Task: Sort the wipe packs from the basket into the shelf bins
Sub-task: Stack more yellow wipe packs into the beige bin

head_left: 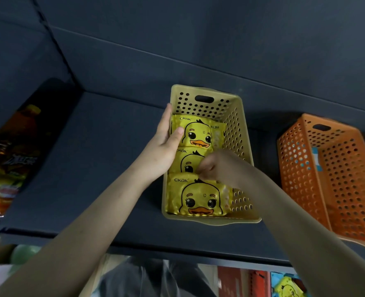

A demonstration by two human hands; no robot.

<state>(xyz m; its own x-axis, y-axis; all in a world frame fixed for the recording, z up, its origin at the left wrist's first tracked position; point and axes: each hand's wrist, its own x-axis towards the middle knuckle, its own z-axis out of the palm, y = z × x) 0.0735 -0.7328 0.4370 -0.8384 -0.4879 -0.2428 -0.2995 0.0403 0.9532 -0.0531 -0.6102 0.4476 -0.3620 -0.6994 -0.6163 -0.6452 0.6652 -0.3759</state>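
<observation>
Dark shelf [91, 168], seen from below eye level. Yellow bin [236, 136] sits on it, perforated walls, long axis running 6 to 12 o'clock, handle slot in the end wall at 12.

Three yellow duck-print wipe packs lie flat inside, in a single row along that axis, crowded toward the bin's 9 o'clock wall:
- far pack [198, 133] at the 12 o'clock end
- middle pack [189, 161], partly covered
- near pack [198, 198] at the 6 o'clock end, its edge overlapping the middle one

All the ducks sit the same way: crown toward 12, beak toward 6, brand lettering at the upper left corner.

Left hand [162, 142] is at the bin's 9 o'clock wall. Fingers lie straight along the outside, thumb hooks over the rim and rests on the far pack's left edge, so the wall is clasped between them.

Right hand [213, 168] reaches in from 5 o'clock, knuckles up, fingers curled down onto the middle pack where it meets the near pack. Fingertips are hidden; cannot tell whether they actually pinch the wrapper.

Orange bin [301, 168] stands at 3 o'clock of the yellow one, apart from it, angled. Bottles [12, 157] lie at 9 o'clock, blurred. Another duck pack [288, 287] shows below the shelf at 5 o'clock.
</observation>
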